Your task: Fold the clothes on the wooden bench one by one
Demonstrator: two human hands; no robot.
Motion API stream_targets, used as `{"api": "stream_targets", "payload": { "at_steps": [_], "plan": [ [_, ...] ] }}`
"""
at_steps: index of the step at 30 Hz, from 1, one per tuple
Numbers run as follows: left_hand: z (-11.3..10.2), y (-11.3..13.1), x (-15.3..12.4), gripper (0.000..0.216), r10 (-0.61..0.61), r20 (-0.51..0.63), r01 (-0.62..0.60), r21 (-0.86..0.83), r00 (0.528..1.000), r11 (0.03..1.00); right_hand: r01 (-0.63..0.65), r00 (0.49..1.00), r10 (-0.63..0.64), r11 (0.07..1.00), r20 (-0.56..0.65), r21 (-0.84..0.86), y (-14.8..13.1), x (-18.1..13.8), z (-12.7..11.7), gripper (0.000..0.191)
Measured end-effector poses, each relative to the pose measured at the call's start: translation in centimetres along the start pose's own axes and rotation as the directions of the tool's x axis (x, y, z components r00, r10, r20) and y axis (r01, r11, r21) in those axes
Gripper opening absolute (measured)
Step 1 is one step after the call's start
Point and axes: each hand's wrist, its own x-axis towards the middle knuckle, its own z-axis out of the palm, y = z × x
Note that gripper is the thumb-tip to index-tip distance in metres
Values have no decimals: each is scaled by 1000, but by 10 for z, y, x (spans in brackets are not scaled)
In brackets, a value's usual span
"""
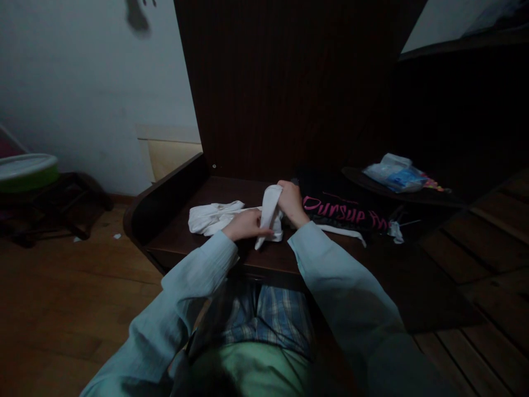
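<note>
A white cloth (270, 207) stands folded up in a loop above the dark wooden surface. My right hand (291, 203) pinches its upper right edge. From the left, my left hand (244, 224) closes on the lower part of the same cloth, its fingertips partly hidden behind the fold. Just left of that hand lies a bunched white fabric bundle (209, 218); whether it joins the held cloth cannot be made out. To the right of my right hand, a narrow white strip (341, 229) runs along the surface beside a black fabric item with pink lettering (336, 209).
The dark wooden desk (165, 231) has a raised left side and a tall back panel (289, 82). A plastic packet (394, 172) rests on a ledge at right, above a small crumpled white piece (397, 231). Far left, a green-sided tub (28, 173) sits on a dark stool (61, 207).
</note>
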Motion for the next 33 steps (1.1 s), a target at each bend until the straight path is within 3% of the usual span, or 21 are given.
{"api": "stream_targets", "payload": {
  "at_steps": [2, 6, 11, 12, 16, 19, 22, 24, 26, 28, 30, 31, 33],
  "plan": [
    [-1, -3, 1, 17, 1, -36, -1, -2, 999, 1000, 23, 999, -23, 1000, 32, -16, 1, 6, -5, 15],
    [-29, -23, -1, 4, -97, -188, 44, -266, 977, 963, 53, 990, -46, 997, 131, -53, 21, 20, -27, 10],
    [-63, -41, 3, 10, -406, -455, 128, -527, 793, 840, 113, 961, -115, 993, 253, 22, 45, 25, -48, 14],
    [-66, -43, 4, 12, -417, -460, 128, -537, 784, 834, 100, 957, -116, 992, 266, 74, 47, 25, -48, 16],
    [-67, -47, 3, 25, -307, -301, 158, -432, 903, 888, -31, 942, -85, 941, 324, 338, 46, 20, -46, 23],
    [-63, -50, 3, 38, -307, -265, 171, -433, 914, 885, -110, 881, -79, 925, 467, 365, 44, 15, -48, 29],
    [-61, -55, 7, 46, -355, -420, 83, -543, 835, 836, -102, 735, -100, 961, 671, 256, 46, 10, -49, 28],
    [-61, -62, 10, 47, -383, -529, 24, -564, 758, 825, -35, 681, -122, 980, 722, 198, 50, 9, -47, 24],
    [-61, -72, 12, 46, -414, -607, 39, -532, 678, 846, 14, 710, -151, 980, 688, 200, 54, 9, -41, 20],
    [-61, -82, 10, 39, -431, -640, 180, -419, 636, 890, 8, 774, -181, 961, 606, 278, 57, 9, -33, 19],
    [-59, -86, 8, 30, -375, -636, 321, -205, 674, 925, -21, 824, -205, 920, 528, 391, 57, 8, -22, 21],
    [-57, -85, 8, 31, -307, -607, 325, -85, 733, 942, -33, 839, -210, 901, 502, 432, 56, 7, -16, 21],
    [-49, -76, 12, 48, -109, -478, 169, 85, 872, 982, -49, 852, -214, 876, 478, 479, 50, 3, -4, 19]
  ]
}}
